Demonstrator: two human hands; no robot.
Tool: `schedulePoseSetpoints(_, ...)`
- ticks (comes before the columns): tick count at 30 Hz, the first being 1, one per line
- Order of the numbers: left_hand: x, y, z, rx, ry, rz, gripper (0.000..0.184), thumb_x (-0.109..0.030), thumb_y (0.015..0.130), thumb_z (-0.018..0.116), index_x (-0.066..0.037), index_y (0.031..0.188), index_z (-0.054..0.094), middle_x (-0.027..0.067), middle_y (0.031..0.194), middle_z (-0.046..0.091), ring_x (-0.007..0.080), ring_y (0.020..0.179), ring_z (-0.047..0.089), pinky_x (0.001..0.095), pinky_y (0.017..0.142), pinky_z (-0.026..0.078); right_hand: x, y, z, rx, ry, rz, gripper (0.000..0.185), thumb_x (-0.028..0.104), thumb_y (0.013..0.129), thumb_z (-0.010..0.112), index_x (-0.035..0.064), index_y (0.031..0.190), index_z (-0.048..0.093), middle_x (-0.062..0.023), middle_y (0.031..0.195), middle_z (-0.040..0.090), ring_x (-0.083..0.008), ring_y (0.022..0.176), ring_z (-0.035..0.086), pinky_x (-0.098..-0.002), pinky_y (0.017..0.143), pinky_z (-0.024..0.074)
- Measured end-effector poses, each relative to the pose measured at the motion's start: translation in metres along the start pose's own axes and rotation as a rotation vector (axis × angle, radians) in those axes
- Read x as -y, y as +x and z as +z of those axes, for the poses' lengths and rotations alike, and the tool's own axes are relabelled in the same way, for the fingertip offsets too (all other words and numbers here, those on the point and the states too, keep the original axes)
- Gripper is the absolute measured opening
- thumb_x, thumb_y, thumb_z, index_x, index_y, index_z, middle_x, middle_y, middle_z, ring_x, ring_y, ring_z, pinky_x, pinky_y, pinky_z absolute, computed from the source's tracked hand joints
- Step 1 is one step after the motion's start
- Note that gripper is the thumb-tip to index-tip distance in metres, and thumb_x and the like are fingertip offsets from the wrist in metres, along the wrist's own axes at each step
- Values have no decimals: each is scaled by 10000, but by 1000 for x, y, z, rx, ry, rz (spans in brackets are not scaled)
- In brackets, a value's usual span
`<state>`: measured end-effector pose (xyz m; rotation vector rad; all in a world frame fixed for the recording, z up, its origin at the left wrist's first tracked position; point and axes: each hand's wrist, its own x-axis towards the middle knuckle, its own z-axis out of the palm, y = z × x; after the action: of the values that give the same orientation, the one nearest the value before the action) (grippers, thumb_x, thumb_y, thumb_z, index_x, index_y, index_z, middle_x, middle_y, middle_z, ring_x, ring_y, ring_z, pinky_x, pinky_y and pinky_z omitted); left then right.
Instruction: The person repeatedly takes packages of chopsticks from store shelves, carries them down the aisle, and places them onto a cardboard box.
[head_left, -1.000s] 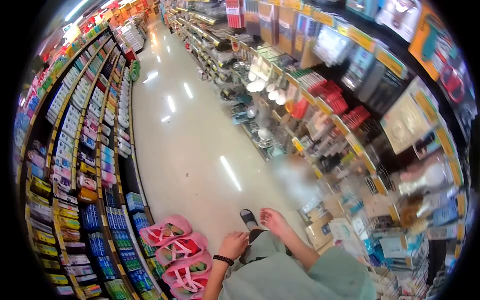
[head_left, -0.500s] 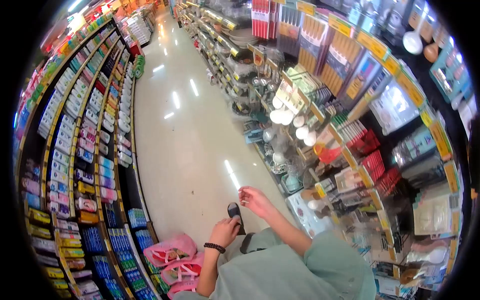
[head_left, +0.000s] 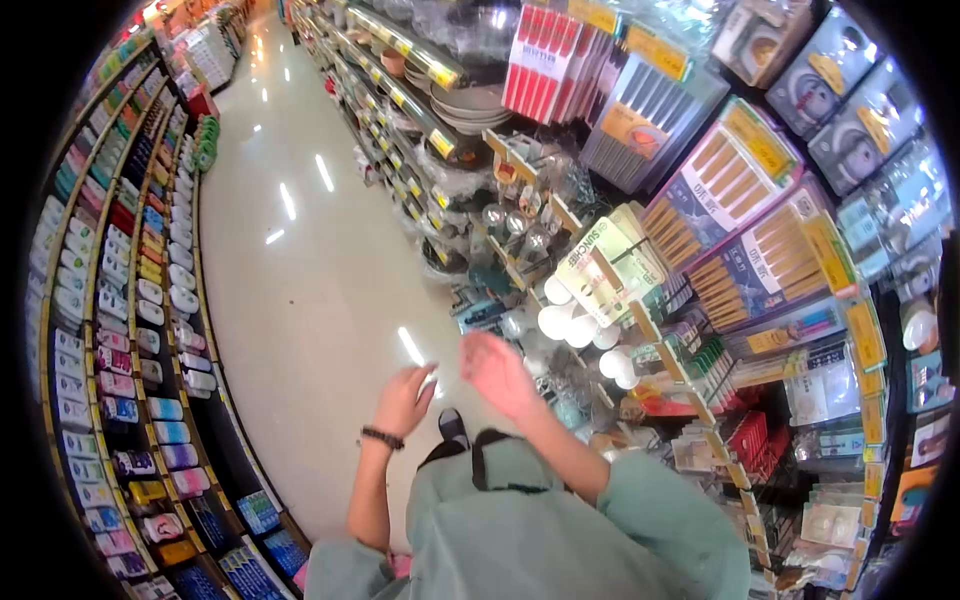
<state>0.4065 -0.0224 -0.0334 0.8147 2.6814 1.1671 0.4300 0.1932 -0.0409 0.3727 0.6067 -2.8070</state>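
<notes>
Both hands are raised over the aisle floor, in front of the green shirt. My left hand [head_left: 403, 400], with a dark beaded bracelet at the wrist, has its fingers partly bent; whether anything is between them is too small to tell. To its right, my right hand [head_left: 498, 376] is slightly blurred, fingers apart and nothing in it. The hands do not touch each other. Nearest to my right hand hang white round-ended utensils [head_left: 568, 322] and a SUNCHEF card pack [head_left: 605, 262] on the right rack.
Packs of chopsticks [head_left: 722, 185] hang on the right rack, with plates [head_left: 470, 105] farther along. Shelves of bottles [head_left: 180, 285] line the left side. The pale floor [head_left: 290, 340] runs between them, with green items [head_left: 207, 142] at the left shelf's far end.
The view has swung toward the right rack, whose chopstick packs now look larger. Both hands have risen in the view. The pink bags at lower left have mostly left the view.
</notes>
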Motion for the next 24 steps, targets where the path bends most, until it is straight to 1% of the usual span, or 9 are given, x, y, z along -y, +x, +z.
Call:
schedulePoseSetpoints(2,-20,63,-25,10,33,149,284,-139,921,612,-48,1190,618,178,1126,644,366,1033,612,440,880,498,33,23,36,2,55,-105,300,297,1000,488,88,1200,567,-86,1146,618,-211,1017,578,-366,895,450)
schedulePoseSetpoints(6,-56,175,-56,-100,-115,417,274,-65,892,622,-21,1162,618,179,1140,633,373,1032,608,425,888,498,96,64,95,24,106,-338,349,312,997,474,88,1256,540,-102,1219,595,-222,1049,575,-377,920,443)
schedulePoseSetpoints(9,-79,255,-68,-202,-100,610,275,-32,871,630,-8,1144,620,176,1118,641,369,1024,618,409,882,502,147,93,108,88,139,-526,377,315,998,462,91,1294,524,-105,1237,593,-227,1048,579,-382,924,445)
schedulePoseSetpoints(11,-94,302,-71,-236,-169,651,281,-23,860,634,-1,1140,619,172,1103,647,358,1020,626,401,878,505,182,110,102,173,135,-667,407,305,1003,453,81,1341,487,-114,1274,579,-234,1059,577,-392,921,448)
schedulePoseSetpoints(13,-109,343,-68,-250,-243,666,292,-17,854,634,2,1145,617,170,1091,652,346,1020,634,393,877,506,208,123,103,217,80,-789,451,304,1006,442,66,1389,443,-130,1330,546,-241,1129,555,-399,943,441)
schedulePoseSetpoints(16,-131,407,-62,-226,-349,655,323,-16,850,632,5,1171,604,170,1083,654,319,1020,643,381,877,507,232,145,113,147,65,-800,494,292,1012,422,57,1444,377,-126,1423,475,-240,1242,493,-412,1006,412)
schedulePoseSetpoints(21,-163,484,-47,-180,-373,703,408,-47,831,666,6,1224,572,163,1098,647,295,1054,647,360,876,514,245,188,112,23,54,-927,519,271,1012,413,76,1483,310,-87,1488,402,-214,1329,417,-425,1100,340)
schedulePoseSetpoints(22,-168,496,-41,-122,-409,688,480,-84,826,692,10,1269,533,200,1148,620,333,1106,616,393,923,489,251,195,111,-20,95,-965,523,275,1011,417,80,1484,307,-87,1483,407,-213,1328,419,-425,1105,333)
schedulePoseSetpoints(24,-179,514,-30,-156,-355,755,549,-105,824,684,29,1310,465,246,1230,557,393,1172,540,432,981,447,260,207,107,-100,146,-1038,534,278,1003,428,91,1486,298,-99,1474,413,-222,1334,411,-431,1126,305)
